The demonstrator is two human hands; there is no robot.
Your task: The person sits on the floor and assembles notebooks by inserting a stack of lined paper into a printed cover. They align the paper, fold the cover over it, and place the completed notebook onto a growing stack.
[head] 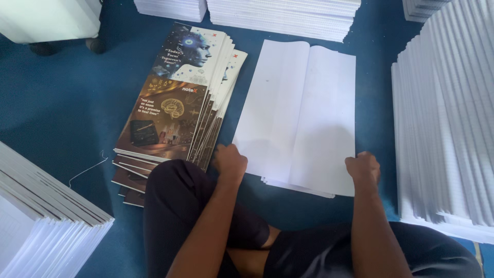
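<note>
Hands gripped the near edge of the white paper sheaf [301,113] on the blue floor [62,103]; your left hand [230,162] closed on its left corner beside the printed covers [172,100]; your right hand [363,170] clenched its right corner.

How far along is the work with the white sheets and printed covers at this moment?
Done: a fanned pile of printed covers lies on the blue floor. In hand: the left hand and right hand each grip a near corner of a thin set of white sheets laid flat. Left: tall paper stacks to the right, near left and at the far edge sit untouched.
</note>
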